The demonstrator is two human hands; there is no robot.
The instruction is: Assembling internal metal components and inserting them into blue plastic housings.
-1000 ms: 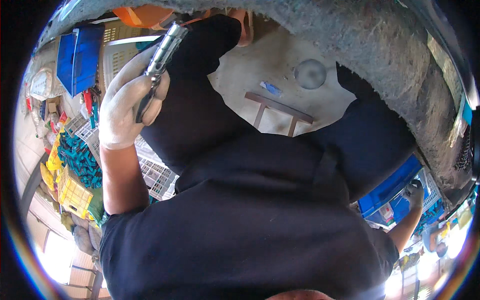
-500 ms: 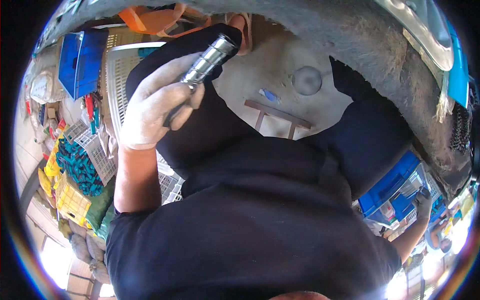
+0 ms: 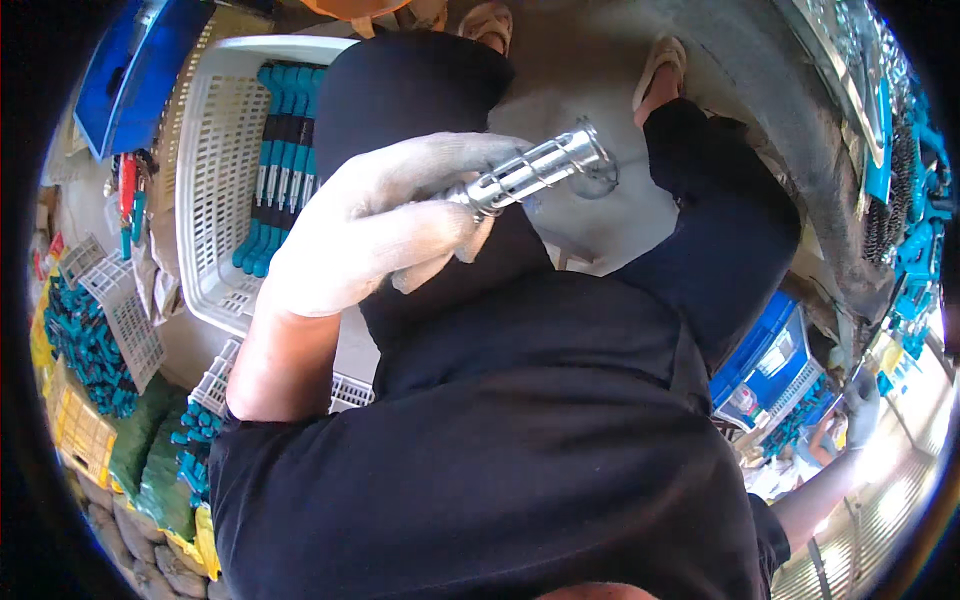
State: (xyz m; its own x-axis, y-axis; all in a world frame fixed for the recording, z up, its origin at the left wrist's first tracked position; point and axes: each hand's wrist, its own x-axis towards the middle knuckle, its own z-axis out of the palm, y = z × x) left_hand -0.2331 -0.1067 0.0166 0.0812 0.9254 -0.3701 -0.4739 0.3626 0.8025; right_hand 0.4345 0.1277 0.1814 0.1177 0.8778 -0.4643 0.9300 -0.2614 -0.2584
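Note:
My left hand (image 3: 375,220), in a whitish work glove, is closed around one end of a slotted metal tube with a wire spring (image 3: 545,172) coiled round it. The tube's free end points up and to the right, above my lap. My right hand (image 3: 862,408), gloved as well, is far off at the right rim, raised beside a blue bin (image 3: 752,352). Its fingers look bent together around something thin and dark, too small to name.
At left stands a white plastic crate (image 3: 200,190) with rows of teal and black tools. Behind it is a blue bin (image 3: 125,75). A grey-brown edge (image 3: 800,110) curves along the right, with teal parts (image 3: 915,270) beyond. Sacks (image 3: 135,550) lie at lower left.
My left hand has moved right and lower in view, tipping the spring-wrapped tube closer to level. The right hand has come away from the blue bin, outward. The view has shifted, showing more of the crate.

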